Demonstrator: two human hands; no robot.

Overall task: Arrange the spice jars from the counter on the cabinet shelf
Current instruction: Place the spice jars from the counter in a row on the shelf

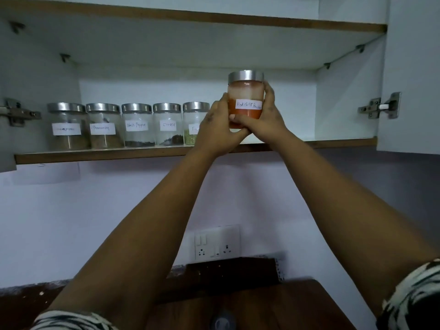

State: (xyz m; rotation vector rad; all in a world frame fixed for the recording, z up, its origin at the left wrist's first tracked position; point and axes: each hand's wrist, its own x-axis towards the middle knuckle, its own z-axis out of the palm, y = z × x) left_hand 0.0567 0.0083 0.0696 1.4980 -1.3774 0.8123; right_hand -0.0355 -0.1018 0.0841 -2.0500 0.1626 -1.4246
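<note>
A glass jar of red chilli powder (246,96) with a steel lid and a white label is raised in front of the open cabinet, above the shelf (119,155). My left hand (217,129) grips its left side and base. My right hand (266,117) wraps its right side, thumb across the front. Several labelled jars stand in a row on the shelf: two at the left with brown powder (67,126) (104,126), black pepper (137,125), cloves (167,123), and one (194,122) partly hidden behind my left hand.
The shelf's right part (333,141) holds nothing. Open cabinet doors with hinges flank it at the left (14,113) and right (383,106). A switch and socket plate (215,242) sits on the wall below. A dark wooden counter (262,303) lies at the bottom.
</note>
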